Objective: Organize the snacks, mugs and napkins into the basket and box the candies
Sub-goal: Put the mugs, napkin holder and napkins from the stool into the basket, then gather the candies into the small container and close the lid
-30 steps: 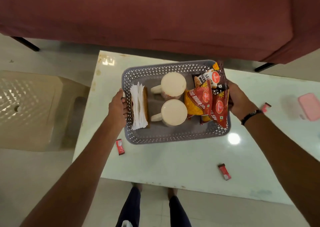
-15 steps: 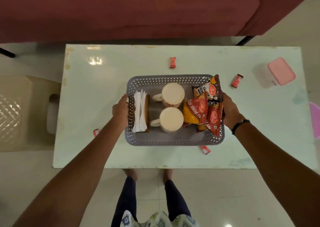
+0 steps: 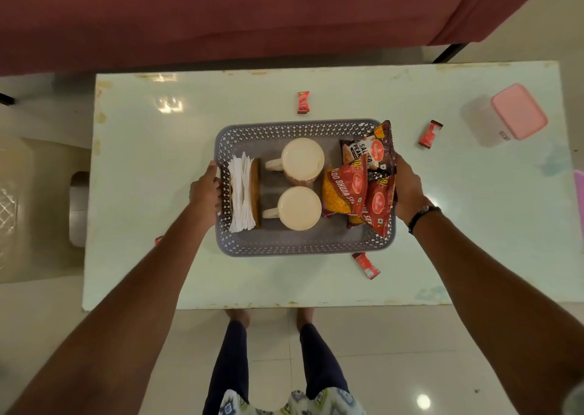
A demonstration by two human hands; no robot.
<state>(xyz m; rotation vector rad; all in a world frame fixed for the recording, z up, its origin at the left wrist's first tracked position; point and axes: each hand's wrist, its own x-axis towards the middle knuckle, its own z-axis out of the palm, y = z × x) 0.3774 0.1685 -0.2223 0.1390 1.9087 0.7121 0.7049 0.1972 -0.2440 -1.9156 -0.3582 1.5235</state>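
A grey perforated basket sits mid-table. My left hand grips its left rim and my right hand grips its right rim. Inside stand a napkin stack in a wooden holder, two cream mugs, and several red snack packets. Red wrapped candies lie loose on the table: one behind the basket, one at its right, one at its front right corner. Another candy peeks out beside my left forearm. A clear box with a pink lid stands far right.
The pale table has a maroon sofa behind it. A beige plastic stool stands at the table's left. My legs and feet are at the near edge. A pink object shows at the right border.
The view has pulled back and centred over the table. The basket, held in both hands, has shifted from the left part of the table toward the middle.
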